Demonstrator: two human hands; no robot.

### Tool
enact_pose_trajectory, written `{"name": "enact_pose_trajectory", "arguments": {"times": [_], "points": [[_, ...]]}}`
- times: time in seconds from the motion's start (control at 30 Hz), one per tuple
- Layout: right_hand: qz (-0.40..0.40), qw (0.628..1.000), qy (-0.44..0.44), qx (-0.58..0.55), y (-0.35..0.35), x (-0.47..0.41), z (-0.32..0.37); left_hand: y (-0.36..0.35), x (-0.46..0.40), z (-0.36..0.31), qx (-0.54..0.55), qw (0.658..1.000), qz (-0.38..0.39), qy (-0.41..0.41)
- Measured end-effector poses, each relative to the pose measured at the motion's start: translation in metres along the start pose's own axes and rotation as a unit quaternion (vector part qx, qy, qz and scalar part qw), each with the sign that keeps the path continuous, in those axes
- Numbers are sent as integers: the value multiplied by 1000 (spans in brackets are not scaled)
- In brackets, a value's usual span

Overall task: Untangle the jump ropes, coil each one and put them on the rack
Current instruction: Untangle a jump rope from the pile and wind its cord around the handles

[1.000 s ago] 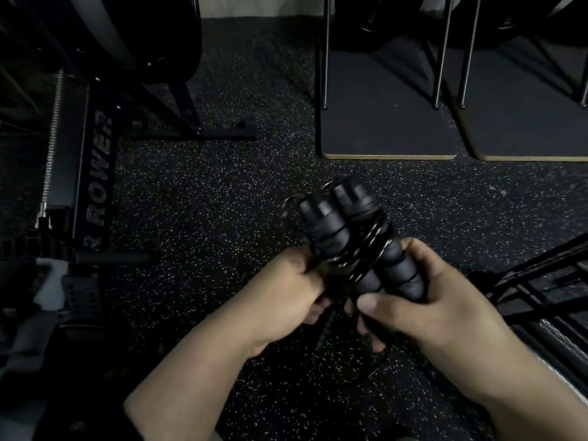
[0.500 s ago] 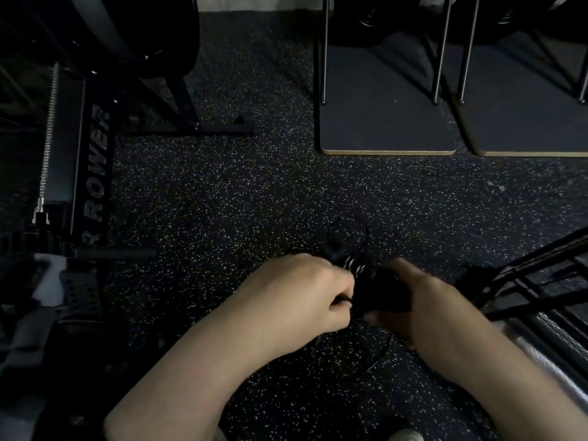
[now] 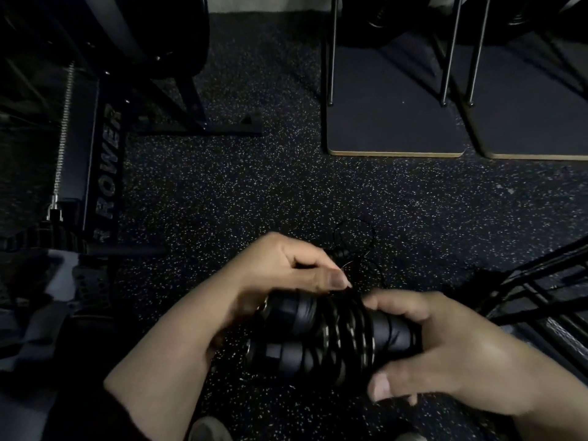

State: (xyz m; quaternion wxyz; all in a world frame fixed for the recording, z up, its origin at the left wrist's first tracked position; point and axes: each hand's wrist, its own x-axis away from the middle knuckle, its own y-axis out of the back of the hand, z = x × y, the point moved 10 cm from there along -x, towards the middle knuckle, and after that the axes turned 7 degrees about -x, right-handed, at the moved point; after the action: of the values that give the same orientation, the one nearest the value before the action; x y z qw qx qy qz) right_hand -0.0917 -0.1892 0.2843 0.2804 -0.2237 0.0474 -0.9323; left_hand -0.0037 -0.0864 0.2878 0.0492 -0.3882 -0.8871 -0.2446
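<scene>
A black jump rope (image 3: 318, 332) lies sideways in my hands, its two foam handles side by side with thin cord wound round their middle. My right hand (image 3: 445, 348) grips the handles' right end, thumb below and fingers over the top. My left hand (image 3: 286, 272) sits just above the handles' left part and pinches the thin cord between thumb and fingers. Loose loops of the cord (image 3: 354, 233) stick up beyond my left hand. A black wire rack (image 3: 541, 281) stands at the right edge.
A rowing machine (image 3: 92, 173) runs along the left on the speckled rubber floor (image 3: 254, 192). Two flat platforms (image 3: 394, 132) with thin metal legs stand at the back right. The tips of my shoes (image 3: 206, 429) show at the bottom edge.
The bundled handles have turned from upright to lying sideways and come closer to me. My left hand has shifted above them, pinching the cord.
</scene>
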Motion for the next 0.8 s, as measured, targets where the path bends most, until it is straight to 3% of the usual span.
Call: {"name": "enact_pose_trajectory", "arguments": {"times": [0.1,0.17,0.23,0.4,0.53,0.7,0.8], "points": [[-52,996,52,-54,13,1,9,-14,-1,9,204,979,-15,12],[-106,988,87,-66,27,3,12,-18,-2,13,271,960,-71,10],[-165,976,120,-83,40,4,15,-19,-2,18,186,974,-119,51],[-311,938,118,-99,70,15,13,-23,-5,22,84,985,-97,118],[-362,928,84,-16,75,21,10,-28,-3,14,157,978,-80,114],[-394,903,33,170,72,14,11,-34,-1,6,137,979,-105,107],[-320,924,54,200,59,5,11,-34,0,4,159,975,-119,104]]}}
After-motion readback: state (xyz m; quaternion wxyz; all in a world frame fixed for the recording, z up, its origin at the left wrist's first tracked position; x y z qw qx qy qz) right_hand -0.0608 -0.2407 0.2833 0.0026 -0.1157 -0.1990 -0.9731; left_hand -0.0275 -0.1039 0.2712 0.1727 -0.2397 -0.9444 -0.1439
